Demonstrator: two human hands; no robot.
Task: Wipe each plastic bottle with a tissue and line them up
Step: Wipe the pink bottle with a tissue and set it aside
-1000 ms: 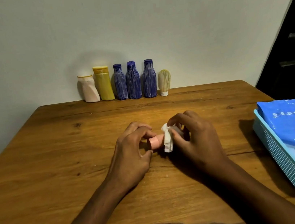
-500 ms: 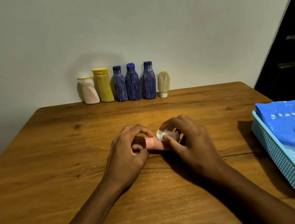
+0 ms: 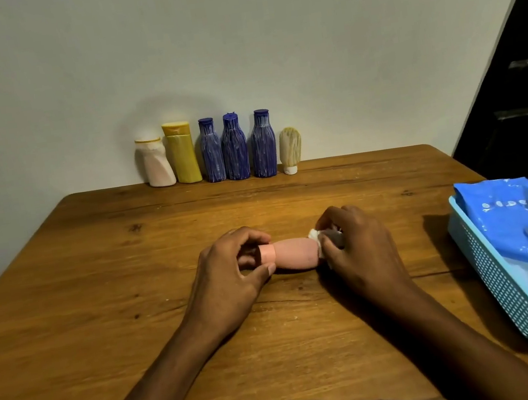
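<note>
At mid-table, the left hand [image 3: 228, 272] pinched the cap end of the pink bottle [image 3: 294, 254], steadying it on its side, the right hand [image 3: 354, 248] gripped the tissue [image 3: 316, 238] against its base, and wiped bottles [image 3: 234, 149] stood ranked along the far wall.

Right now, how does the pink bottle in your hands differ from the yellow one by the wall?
The pink bottle lies on its side mid-table; the yellow bottle stands upright in the row at the wall. The pink one is held by the left hand at its cap and rubbed with a tissue in the right hand; the yellow one is untouched. Both are capped.
</note>
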